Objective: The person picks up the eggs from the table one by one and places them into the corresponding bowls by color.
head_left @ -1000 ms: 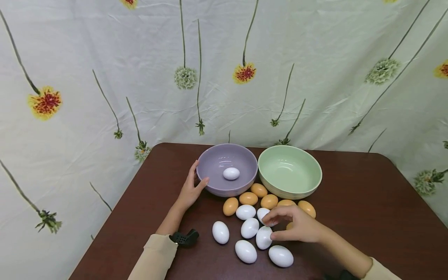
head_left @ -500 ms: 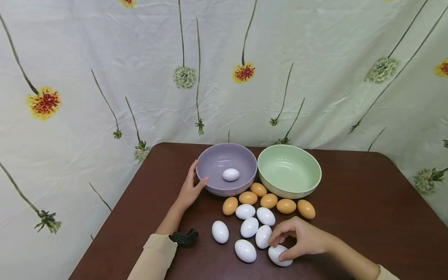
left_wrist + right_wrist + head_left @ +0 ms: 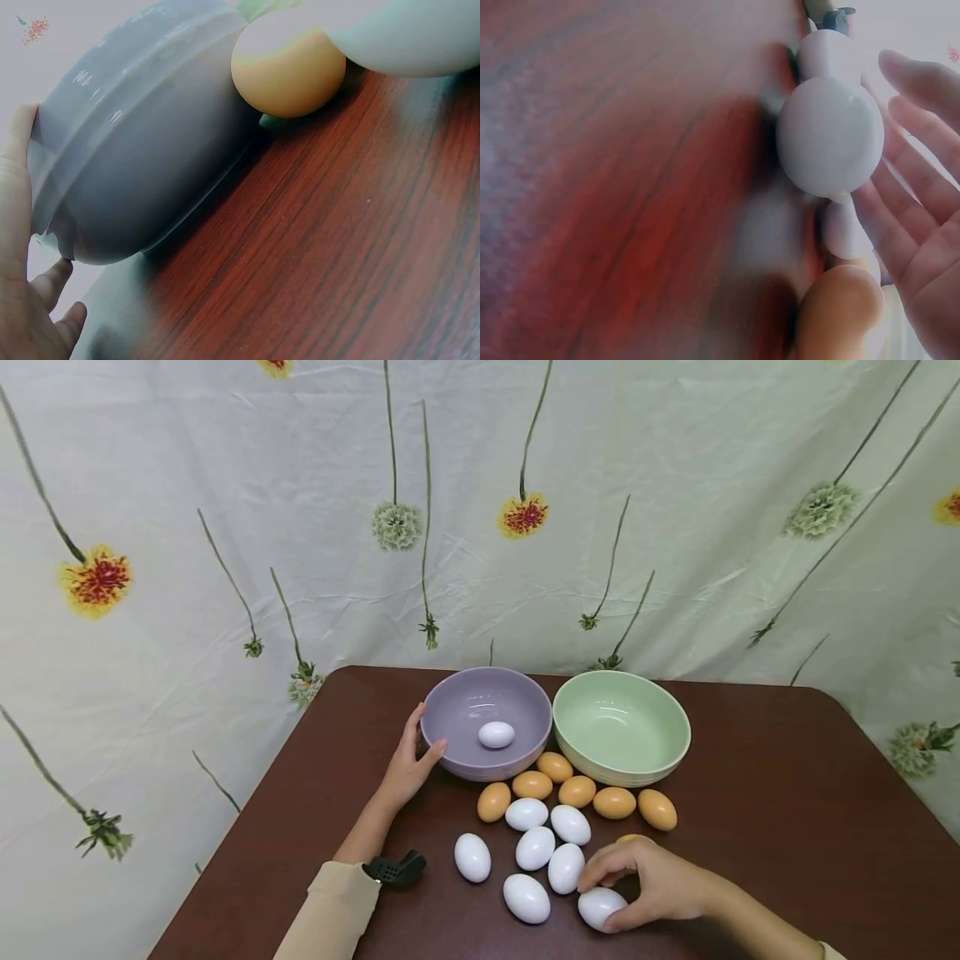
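Observation:
My left hand (image 3: 408,768) holds the left side of a purple bowl (image 3: 487,768), thumb at the near rim and fingers along its outer side. A white egg (image 3: 497,735) lies inside that bowl. In the left wrist view, fingertips rest against the bowl's wall (image 3: 165,165). At the near right of the egg group, my right hand (image 3: 660,881) has its thumb and fingers around a white egg (image 3: 600,908) on the table. The right wrist view shows this white egg (image 3: 830,139) beside the palm, with a finger right at its lower side.
A light green bowl (image 3: 622,727) stands right of the purple one. Several brown eggs (image 3: 577,792) lie in front of both bowls, one partly hidden behind my right hand. Several white eggs (image 3: 527,899) lie nearer on the dark wooden table (image 3: 750,793). A flowered cloth (image 3: 675,443) hangs behind.
My right hand has moved from above the middle white eggs down to the nearest right one, and its thumb and fingers have come together around it. My left hand stays at the purple bowl.

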The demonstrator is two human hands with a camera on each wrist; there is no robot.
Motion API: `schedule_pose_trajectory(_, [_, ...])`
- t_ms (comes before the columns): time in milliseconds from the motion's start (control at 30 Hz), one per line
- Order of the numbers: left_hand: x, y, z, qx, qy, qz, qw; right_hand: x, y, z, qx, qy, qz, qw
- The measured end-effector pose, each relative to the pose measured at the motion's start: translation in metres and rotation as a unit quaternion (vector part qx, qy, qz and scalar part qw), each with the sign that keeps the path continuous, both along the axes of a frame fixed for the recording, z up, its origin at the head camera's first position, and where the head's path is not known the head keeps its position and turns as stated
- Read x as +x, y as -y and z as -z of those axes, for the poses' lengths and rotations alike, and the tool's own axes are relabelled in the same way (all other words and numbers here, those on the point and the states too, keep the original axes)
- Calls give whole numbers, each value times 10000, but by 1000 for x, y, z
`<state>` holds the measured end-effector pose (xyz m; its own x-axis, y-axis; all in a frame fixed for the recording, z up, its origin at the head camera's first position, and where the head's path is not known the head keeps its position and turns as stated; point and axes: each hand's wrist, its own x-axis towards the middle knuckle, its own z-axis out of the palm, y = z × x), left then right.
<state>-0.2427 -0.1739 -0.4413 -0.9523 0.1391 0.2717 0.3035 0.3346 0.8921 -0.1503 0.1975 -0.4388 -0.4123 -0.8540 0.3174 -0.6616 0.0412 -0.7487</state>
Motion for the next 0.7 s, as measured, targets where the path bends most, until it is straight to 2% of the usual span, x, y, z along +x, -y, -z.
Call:
schedule_pose_trajectory(33, [1,-1,-1,-13,12,6,10000,1,-1,2,-7,-212,9,9998])
schedule_pose_trajectory(133, [1,-1,-1,-14,34,31,10000,5,-3,5,89,-244,45,9997])
schedule_pose_trajectory(300, [0,0,0,46,26,72,10000,9,-6,5,248,43,5,9997])
schedule_pose_trajectory(500, [1,1,0,-32,66,19,10000,11,-7,5,278,152,29,9995])
schedule_pose_trajectory(700, [2,1,-1,-54,97,-16,9999,14,-8,6,412,595,129,9973])
